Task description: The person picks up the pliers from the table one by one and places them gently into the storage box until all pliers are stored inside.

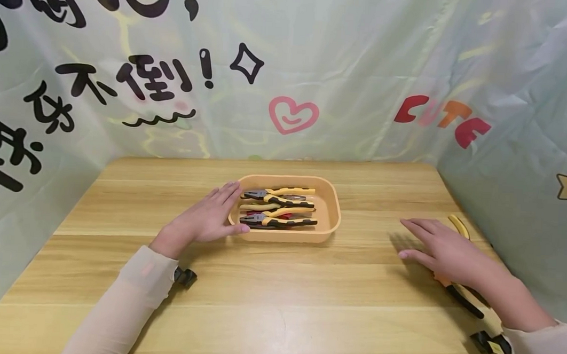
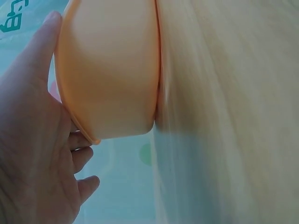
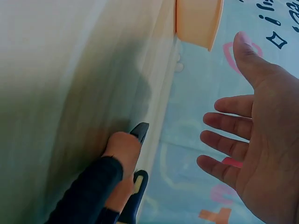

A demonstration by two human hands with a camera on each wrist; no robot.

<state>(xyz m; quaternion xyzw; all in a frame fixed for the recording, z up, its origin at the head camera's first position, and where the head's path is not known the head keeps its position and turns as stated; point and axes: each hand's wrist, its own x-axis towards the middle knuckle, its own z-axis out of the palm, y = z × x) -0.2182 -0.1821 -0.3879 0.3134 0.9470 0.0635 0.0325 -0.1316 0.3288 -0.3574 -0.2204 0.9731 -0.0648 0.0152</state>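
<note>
My left hand (image 1: 206, 216) rests at the left end of an orange plastic tray (image 1: 329, 209), with its fingers along the rim. In the left wrist view the thumb touches the tray's edge (image 2: 107, 70) and the other fingers are loosely bent. Inside the tray lie several pliers (image 1: 286, 221) with yellow and black handles, stacked with other tools partly hidden below. On the right, my right hand (image 1: 452, 255) hovers with fingers extended and holds nothing. Beneath it on the table lies a tool with orange and black handles (image 3: 122, 154), its head covered by the hand in the head view.
A yellow curved handle (image 1: 459, 227) shows beyond my right hand, near the table's right edge. The wooden table (image 1: 277, 305) meets a printed cloth (image 1: 356, 68) at the back and both sides. Black wrist devices (image 1: 185, 277) sit at both cuffs.
</note>
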